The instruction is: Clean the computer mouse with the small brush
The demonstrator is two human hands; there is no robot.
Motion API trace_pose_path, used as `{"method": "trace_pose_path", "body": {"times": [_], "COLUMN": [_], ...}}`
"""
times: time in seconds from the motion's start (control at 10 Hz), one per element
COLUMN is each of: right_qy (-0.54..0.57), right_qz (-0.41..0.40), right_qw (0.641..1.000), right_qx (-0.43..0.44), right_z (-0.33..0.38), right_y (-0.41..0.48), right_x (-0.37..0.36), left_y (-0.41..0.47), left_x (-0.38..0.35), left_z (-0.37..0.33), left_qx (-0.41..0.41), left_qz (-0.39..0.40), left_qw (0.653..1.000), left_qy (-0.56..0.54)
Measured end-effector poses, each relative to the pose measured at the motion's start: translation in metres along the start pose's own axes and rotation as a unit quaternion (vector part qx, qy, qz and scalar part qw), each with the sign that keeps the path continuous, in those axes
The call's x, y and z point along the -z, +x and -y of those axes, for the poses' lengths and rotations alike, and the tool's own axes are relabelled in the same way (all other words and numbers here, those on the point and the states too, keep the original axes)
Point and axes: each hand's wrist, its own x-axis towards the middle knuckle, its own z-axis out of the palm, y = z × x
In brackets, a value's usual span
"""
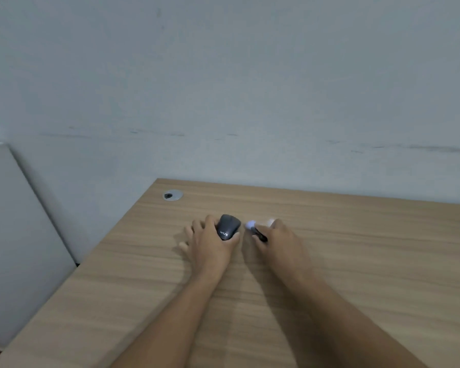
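Observation:
A dark grey computer mouse (228, 226) with white lettering rests on the wooden desk (356, 248). My left hand (209, 241) grips it from the left side, thumb at its near end and fingers around its left edge. My right hand (278, 240) is just right of the mouse and holds a small brush (255, 229) with a black handle. The brush's pale tip is blurred and sits close beside the mouse's right side. I cannot tell whether the tip touches the mouse.
A round metal cable grommet (173, 195) is set into the desk's far left corner. A pale wall (223, 88) rises behind the desk. A light grey panel (14, 235) stands left of the desk's left edge.

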Motion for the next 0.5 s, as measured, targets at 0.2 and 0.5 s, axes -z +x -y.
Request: {"method": "trace_pose_path", "body": {"times": [0.2, 0.5], "right_qy": [-0.050, 0.101], "right_qz": [0.049, 0.040], "right_qw": [0.997, 0.994], "right_qx": [0.020, -0.024], "right_z": [0.009, 0.007], "right_y": [-0.007, -0.013], "right_x": [-0.009, 0.020], "left_y": [-0.007, 0.003], "left_x": [0.003, 0.028], "left_z": [-0.002, 0.032], "left_qx": [-0.014, -0.096], "left_qz": [-0.001, 0.069], "left_qw": [0.998, 0.992], "left_qy": [0.058, -0.036]}}
